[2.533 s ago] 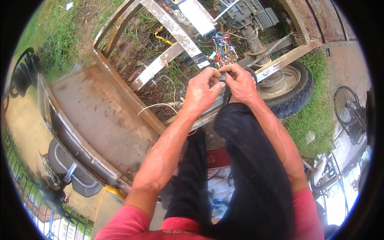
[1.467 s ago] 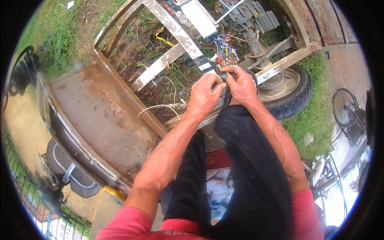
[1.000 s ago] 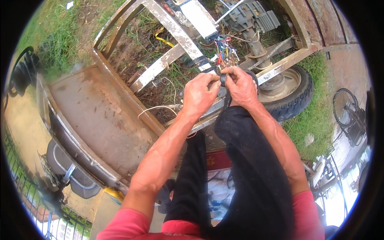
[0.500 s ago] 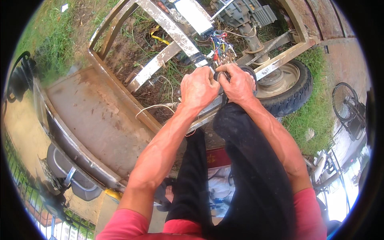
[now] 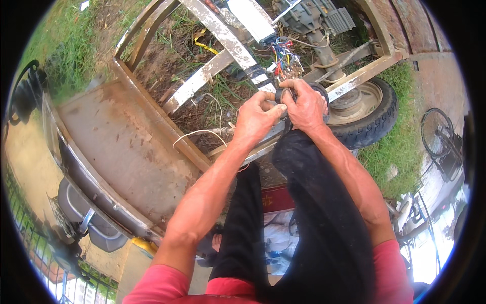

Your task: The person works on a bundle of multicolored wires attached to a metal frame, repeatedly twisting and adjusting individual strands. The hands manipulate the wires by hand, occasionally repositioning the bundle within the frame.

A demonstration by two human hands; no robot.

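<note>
Both hands meet at the middle, just below a bundle of coloured wires (image 5: 284, 55) with bare-looking ends. My right hand (image 5: 305, 107) is closed on a black tape roll (image 5: 320, 90), whose round edge shows beside its fingers. A dark strip or loop (image 5: 280, 94) lies between the two hands, and a dark length hangs below them. My left hand (image 5: 257, 117) has its thumb and fingers pinched against that spot; what exactly they grip is hidden. Black bands (image 5: 254, 70) wrap the scuffed white metal bar beyond my left hand.
A rusty metal vehicle frame (image 5: 152, 111) surrounds the work. A motor and axle (image 5: 309, 20), a white box (image 5: 250, 20) and a wheel (image 5: 364, 109) lie beyond. A pale loose wire (image 5: 197, 133) curls by my left forearm. A bicycle (image 5: 439, 134) stands far right.
My left hand has turned slightly, showing its thumb and the dark strip between the hands. The right hand stays almost in place. The whole view has shifted a little.
</note>
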